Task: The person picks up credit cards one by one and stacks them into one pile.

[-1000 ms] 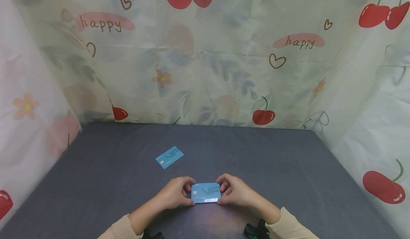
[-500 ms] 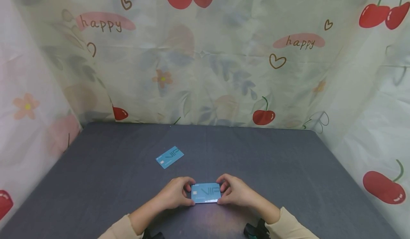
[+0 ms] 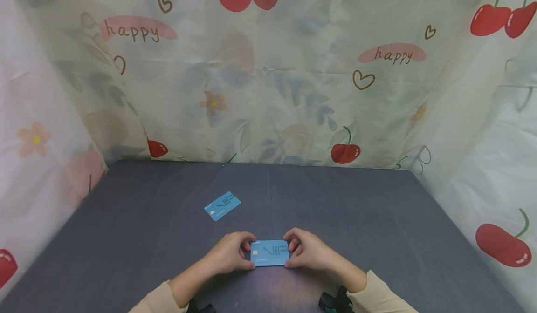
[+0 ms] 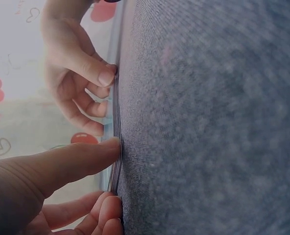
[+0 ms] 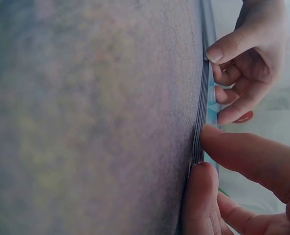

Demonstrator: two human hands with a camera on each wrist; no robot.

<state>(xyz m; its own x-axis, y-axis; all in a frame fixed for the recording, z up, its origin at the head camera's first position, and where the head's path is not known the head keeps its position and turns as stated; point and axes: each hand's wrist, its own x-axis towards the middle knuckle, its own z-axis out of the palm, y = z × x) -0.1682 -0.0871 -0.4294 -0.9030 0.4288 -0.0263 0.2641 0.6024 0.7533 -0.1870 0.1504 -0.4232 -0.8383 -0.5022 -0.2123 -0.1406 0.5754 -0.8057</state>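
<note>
A stack of blue VIP cards (image 3: 270,253) lies on the dark grey table near its front, long side across. My left hand (image 3: 228,252) grips the stack's left end, thumb at the near corner and fingers at the far one. At the right end, my right hand (image 3: 308,250) grips it the same way. Several thin card edges (image 4: 116,105) show as layered lines in the left wrist view, roughly even with one another. The right wrist view shows the same layered edge (image 5: 201,105) low against the cloth, with both thumbs on it.
One more blue VIP card (image 3: 222,206) lies flat and slanted beyond my left hand. The dark grey tabletop (image 3: 356,210) spreads around the hands. Patterned curtains (image 3: 268,108) with cherries stand at the back and both sides.
A bright glare along the top card's near right edge has faded. Both hands, the stack and the single card have stayed in place.
</note>
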